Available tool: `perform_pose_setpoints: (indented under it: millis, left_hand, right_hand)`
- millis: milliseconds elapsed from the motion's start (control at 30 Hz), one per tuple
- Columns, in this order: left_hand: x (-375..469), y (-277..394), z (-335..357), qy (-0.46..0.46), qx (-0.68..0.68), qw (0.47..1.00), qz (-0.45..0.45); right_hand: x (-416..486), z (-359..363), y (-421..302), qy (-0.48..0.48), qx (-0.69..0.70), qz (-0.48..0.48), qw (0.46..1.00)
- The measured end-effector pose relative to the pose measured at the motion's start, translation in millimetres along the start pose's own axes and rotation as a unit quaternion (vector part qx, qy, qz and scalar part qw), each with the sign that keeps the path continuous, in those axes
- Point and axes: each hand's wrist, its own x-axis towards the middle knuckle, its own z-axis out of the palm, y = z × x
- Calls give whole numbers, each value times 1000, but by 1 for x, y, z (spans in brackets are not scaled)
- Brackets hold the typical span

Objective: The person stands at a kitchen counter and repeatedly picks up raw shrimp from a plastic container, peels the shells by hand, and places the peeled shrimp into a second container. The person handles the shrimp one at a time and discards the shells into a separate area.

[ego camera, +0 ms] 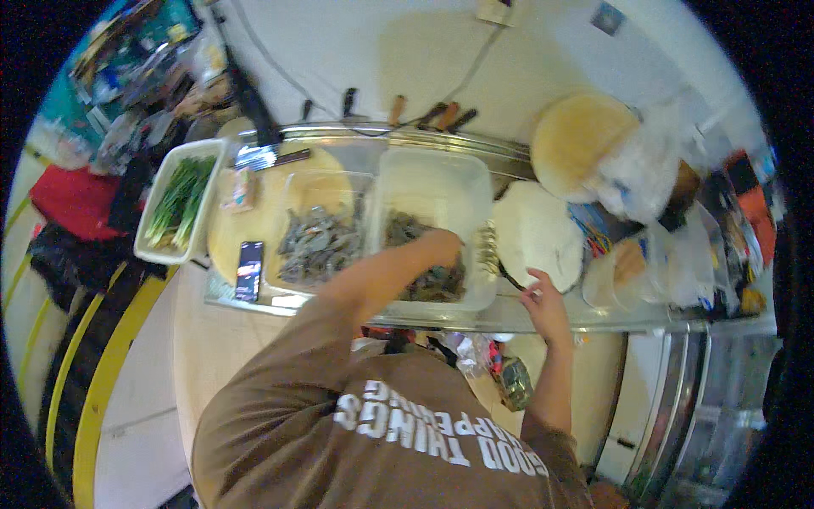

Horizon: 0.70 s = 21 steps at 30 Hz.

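My left hand (445, 248) reaches down into a translucent plastic bin (480, 292), over grey raw shrimp (439, 286); its fingertips are hidden, so its grip cannot be told. To the right, my right hand (542, 302) is raised with fingers apart at the near edge of a round white surface (537, 229). A narrow dark strip (510, 280) ends close to its fingertips; blur hides whether they touch. Between the bin and the white surface lies a shiny striped item (488, 248). A second clear container (359, 184) left of the bin holds more grey shrimp (318, 245).
A phone (249, 270) and a small packet (240, 191) lie on a round board (222, 235). Farther left stands a white tub (141, 235) of green onions (184, 197). Knife handles (397, 110) line the back rail. Plastic bags (642, 172) crowd the right side.
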Motion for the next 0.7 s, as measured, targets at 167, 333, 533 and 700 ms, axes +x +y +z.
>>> perform_pose_setpoints:
  millis: [167, 333, 533, 700]
  left_hand:
    - [25, 13, 40, 14, -86, 984, -152]
    - [-8, -6, 3, 16, -133, 990, -48]
    - [-118, -2, -57, 158, -562, 807, -82]
    - [-166, 9, -82, 261, -770, 580, -56]
  right_hand:
    - [-21, -15, 14, 45, 32, 39, 998]
    - [-25, -23, -30, 136, -56, 37, 988]
    - [3, 9, -124, 68, -26, -97, 993]
    - [58, 75, -166, -99, 35, -156, 982]
